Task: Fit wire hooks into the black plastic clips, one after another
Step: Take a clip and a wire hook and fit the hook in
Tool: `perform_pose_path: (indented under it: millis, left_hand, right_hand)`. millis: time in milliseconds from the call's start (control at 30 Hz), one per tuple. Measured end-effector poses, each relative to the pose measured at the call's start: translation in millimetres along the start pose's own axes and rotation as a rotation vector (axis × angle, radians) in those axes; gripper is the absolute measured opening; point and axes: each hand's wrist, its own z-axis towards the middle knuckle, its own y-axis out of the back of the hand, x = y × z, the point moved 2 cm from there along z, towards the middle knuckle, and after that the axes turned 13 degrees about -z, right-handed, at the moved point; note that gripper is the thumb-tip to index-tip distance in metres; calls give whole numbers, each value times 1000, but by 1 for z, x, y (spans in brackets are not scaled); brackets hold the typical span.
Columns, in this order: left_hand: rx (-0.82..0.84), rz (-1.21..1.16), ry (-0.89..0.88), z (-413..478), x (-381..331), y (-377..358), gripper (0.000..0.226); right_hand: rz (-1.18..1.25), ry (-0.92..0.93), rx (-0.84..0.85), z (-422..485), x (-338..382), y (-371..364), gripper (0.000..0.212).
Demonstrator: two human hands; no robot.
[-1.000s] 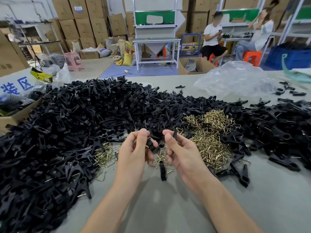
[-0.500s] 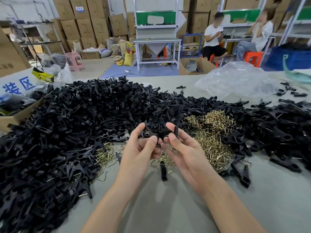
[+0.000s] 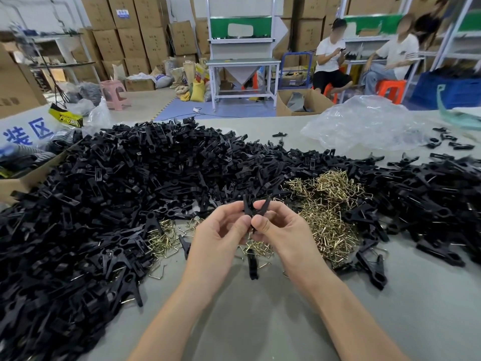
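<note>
I see my left hand (image 3: 221, 230) and right hand (image 3: 282, 227) meeting on one black plastic clip (image 3: 251, 212), each pinching it between thumb and forefinger, its two prongs splayed upward above the fingertips. Just right of the grip lies a heap of brass wire hooks (image 3: 328, 209); left of it and beyond spreads the mound of black clips (image 3: 130, 191). Directly below the grip a single clip (image 3: 252, 264) lies on the grey table (image 3: 260, 324)
</note>
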Motion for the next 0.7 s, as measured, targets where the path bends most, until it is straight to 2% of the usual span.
perform_pose_path:
  millis: [200,467,700]
  left_hand:
    - [-15,-4,9,0,3,1,15]
    - [-50,-144,33,-1,2,-2,15]
    - [-47,-47,2,-1,5,0,9]
  right_hand:
    - [-25,16,1,0,-2,1,28]
    - [98,-25,7,3,-2,-1,32]
    - [-85,52,-13,0,-3,1,31]
